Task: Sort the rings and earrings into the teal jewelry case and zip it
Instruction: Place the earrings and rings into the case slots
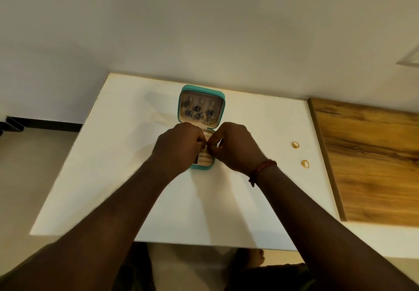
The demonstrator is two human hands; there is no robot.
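Note:
The teal jewelry case (223,96) lies open at the back middle of the white table (113,154). Several dark dangling earrings (199,110) hang in its upright lid. My left hand (179,145) and my right hand (235,146) meet over the case's lower half, fingertips pinched together on a small gold ring (205,143). The beige ring rolls (204,160) show just below my fingers. Two more gold rings lie on the table to the right: one (295,145) farther back, one (305,163) nearer.
A wooden board (371,161) covers the surface to the right of the white table. A white wall rises behind the table. The table's near edge runs just above my feet on the floor.

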